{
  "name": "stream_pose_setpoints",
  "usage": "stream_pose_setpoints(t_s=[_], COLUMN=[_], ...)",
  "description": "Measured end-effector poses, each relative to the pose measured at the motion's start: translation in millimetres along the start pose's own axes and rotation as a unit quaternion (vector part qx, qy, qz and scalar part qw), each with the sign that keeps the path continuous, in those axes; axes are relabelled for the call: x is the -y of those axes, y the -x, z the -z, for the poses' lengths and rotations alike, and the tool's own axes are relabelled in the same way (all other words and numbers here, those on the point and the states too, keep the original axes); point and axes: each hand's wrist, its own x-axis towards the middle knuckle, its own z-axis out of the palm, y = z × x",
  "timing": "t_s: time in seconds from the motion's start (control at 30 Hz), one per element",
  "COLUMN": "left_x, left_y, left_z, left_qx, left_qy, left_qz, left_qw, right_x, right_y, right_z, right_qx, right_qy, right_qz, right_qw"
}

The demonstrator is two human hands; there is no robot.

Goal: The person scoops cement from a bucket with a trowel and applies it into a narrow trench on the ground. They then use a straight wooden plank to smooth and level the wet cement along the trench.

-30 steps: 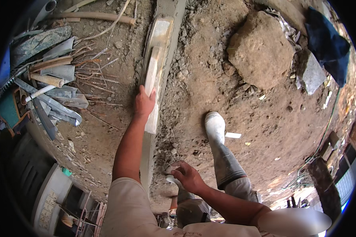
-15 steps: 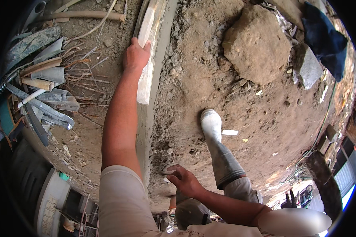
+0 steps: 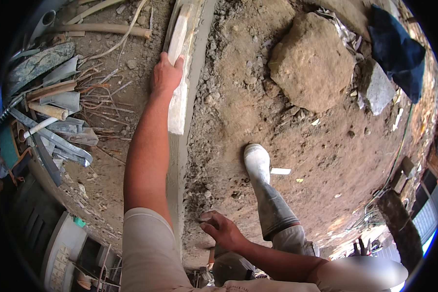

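We grip one float (image 3: 179, 100) left-handed (image 3: 167, 74) within one concrete strip's (image 3: 176, 160) right edge; our right hand (image 3: 222, 230) hangs half-curled, soil (image 3: 326, 146) spreading right.

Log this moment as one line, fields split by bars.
left hand: gripping board by its handle, board on concrete strip | right hand: half curled, grip unclear | right of strip: big rock, boot

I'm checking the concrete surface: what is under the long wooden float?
The grey concrete strip shows past the near end and along the right side of the long wooden float. The stretch directly beneath is covered, so its finish cannot be seen.
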Motion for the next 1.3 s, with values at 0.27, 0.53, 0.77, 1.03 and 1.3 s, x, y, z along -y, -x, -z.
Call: stream_pose_setpoints(t_s=[0.27, 0.53, 0.77, 1.03, 1.3], left_x=[14.5, 142.4, 208.8, 91.4, 24.8], left_y=[3.2, 197.7, 334.2, 371.6, 439.4], left_z=[-11.6, -59.5, -67.1, -52.2, -69.6], left_qx=[-0.018, 0.027, 0.021, -0.020, 0.045], left_qy=[0.015, -0.012, -0.026, 0.105, 0.344], left_qz=[-0.023, 0.047, 0.062, 0.033, 0.088], left_qw=[0.999, 0.998, 0.997, 0.994, 0.934], right_x=[-13.3, -1.9, -4.6, -7.2, -43.8], right_y=[-4.4, -4.9, -7.5, -23.1, -47.8], right_z=[-0.7, 10.0, 9.4, 15.6, 27.2], right_qx=[-0.015, -0.031, -0.061, -0.236, -0.378], right_qy=[-0.011, -0.036, -0.053, 0.066, 0.174], right_qz=[0.019, 0.034, 0.081, 0.168, 0.105], right_qw=[1.000, 0.998, 0.993, 0.955, 0.903])
